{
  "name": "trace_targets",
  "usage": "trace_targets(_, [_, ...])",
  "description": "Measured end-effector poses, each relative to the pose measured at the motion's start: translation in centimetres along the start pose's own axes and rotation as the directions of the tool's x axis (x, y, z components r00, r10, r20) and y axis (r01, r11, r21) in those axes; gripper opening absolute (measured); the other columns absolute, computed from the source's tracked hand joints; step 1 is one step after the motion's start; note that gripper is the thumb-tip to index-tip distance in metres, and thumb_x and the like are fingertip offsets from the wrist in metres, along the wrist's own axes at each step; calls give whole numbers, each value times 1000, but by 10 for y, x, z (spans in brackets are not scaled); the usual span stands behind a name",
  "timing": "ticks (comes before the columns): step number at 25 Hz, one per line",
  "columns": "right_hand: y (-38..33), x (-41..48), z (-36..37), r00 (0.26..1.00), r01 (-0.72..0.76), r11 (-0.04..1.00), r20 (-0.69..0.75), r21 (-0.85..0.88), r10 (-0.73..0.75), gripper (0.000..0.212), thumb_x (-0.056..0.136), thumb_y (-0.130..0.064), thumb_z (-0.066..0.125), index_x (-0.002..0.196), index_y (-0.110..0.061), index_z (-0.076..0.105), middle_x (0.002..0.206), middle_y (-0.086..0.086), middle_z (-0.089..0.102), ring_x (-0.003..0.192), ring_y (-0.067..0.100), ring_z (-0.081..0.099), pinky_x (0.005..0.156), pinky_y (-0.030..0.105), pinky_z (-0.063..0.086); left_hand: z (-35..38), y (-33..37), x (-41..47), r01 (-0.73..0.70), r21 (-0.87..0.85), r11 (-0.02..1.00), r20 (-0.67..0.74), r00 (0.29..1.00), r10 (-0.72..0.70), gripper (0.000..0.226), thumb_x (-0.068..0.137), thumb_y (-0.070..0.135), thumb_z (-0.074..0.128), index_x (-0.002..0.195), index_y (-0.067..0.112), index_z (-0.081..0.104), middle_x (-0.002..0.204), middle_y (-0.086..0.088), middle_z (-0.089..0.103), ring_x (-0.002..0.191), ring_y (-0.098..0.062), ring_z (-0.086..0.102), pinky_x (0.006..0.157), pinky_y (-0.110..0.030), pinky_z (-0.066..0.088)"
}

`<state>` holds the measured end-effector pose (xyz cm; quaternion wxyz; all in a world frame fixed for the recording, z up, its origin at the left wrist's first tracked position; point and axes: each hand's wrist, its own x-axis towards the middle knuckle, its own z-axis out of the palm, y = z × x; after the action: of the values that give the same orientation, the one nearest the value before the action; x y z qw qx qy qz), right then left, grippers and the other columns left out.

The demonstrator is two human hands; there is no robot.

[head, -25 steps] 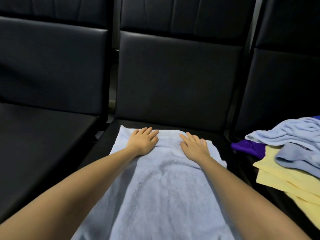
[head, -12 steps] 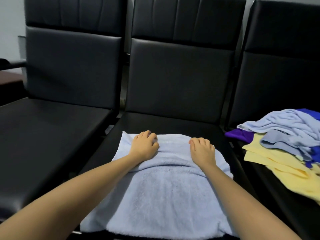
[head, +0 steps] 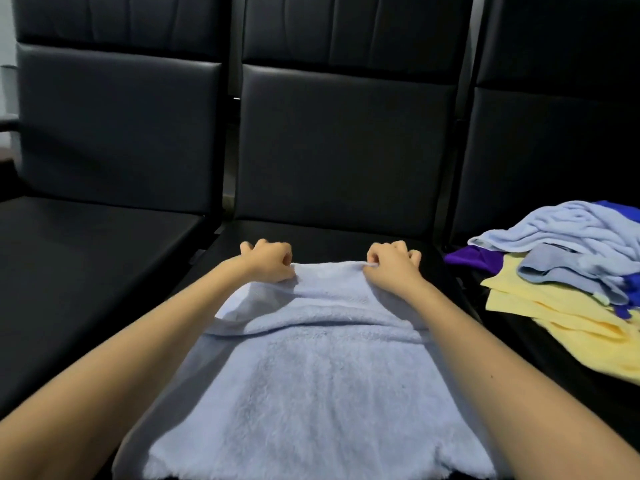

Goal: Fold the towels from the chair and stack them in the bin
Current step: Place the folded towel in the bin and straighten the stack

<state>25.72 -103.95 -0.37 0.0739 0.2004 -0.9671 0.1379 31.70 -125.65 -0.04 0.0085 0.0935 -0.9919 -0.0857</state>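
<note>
A light blue towel lies spread on the seat of the middle black chair. My left hand grips the towel's far edge at its left corner, fingers curled round the cloth. My right hand pinches the same far edge at the right corner. The far edge is lifted off the seat and drawn toward me, with a fold ridge across the towel below my hands. A pile of unfolded towels, pale blue, yellow and purple, sits on the right chair. No bin is in view.
A third black chair stands on the left with a bare seat. The chair backs rise close behind my hands. A strip of wall and a dark ledge show at the far left edge.
My hands went from lying flat on the towel's far end to curling round its far edge. They have lifted that edge and pulled it toward me.
</note>
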Motion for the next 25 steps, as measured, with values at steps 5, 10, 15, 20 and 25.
trace_targets(5, [9,20,24,998,-68,987,6,144,68,5,92,-18,41,89,-19,45,92,5,56,95,29,50,78,33,30,14,-15,18,-23,-147,989,-110,994,7,26,90,14,46,114,12,54,118,-10,58,108,-30,54,86,-35,41])
trace_targets(10, [4,29,22,973,-31,999,228,15,27,49,87,-14,47,134,-25,47,126,3,52,122,30,43,95,37,32,18,-14,28,6,-10,1000,14,1000,-6,39,93,15,44,132,14,48,130,-12,45,113,-33,52,89,-37,44])
trace_targets(15, [-21,30,-12,930,2,992,364,-129,45,18,74,-15,58,89,-25,62,93,3,48,103,28,29,85,43,40,3,-11,24,-19,150,989,18,1000,16,24,82,16,49,100,28,61,108,2,51,112,-24,39,87,-36,30])
trace_targets(20, [-29,19,-32,959,178,983,229,-33,-166,25,78,-26,56,63,-19,37,76,-2,40,89,23,33,74,31,31,-25,-21,10,-245,-150,958,36,967,253,21,80,16,62,70,23,44,77,4,51,77,-18,46,66,-27,33])
trace_targets(25, [-2,8,-64,953,295,923,144,-248,-266,34,85,-40,58,62,-23,40,70,-7,44,81,16,44,79,32,19,-46,-43,-5,-235,-415,879,-55,971,234,17,82,28,72,84,18,58,70,5,54,62,-9,47,58,-20,38])
